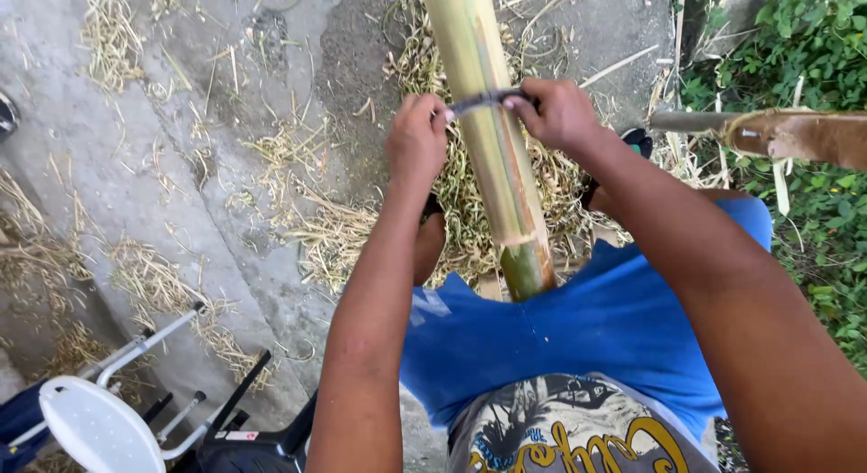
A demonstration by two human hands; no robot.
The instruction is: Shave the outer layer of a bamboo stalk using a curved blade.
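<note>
Bamboo pole (492, 157) runs from top centre of the frame down to its cut green end at centre, between the person's knees in blue shorts (578, 324). Left hand (417, 134) and right hand (555, 112) each have the grip pressed shut on one end of a thin dark blade (488, 100) laid crosswise on the pole, just above mid-frame.

Risks, as judged:
- Blade edge faces the lap; a sudden release from the fibre could carry it toward thighs or belly.
- Pole is round and smooth; it could roll, letting the blade skid sideways onto the fingers (432, 107) curled over its end.
- Grip on bare blade ends looks narrow; a slip would put knuckles on the pole or the edge.

Room: concrete ground (181, 211) at left is open but strewn with dry shavings (343, 229). White plastic chair (99, 423) sits lower left, well apart. Brown handled tool (777, 131) juts in at upper right, near the right forearm, in front of green plants (813, 39).
</note>
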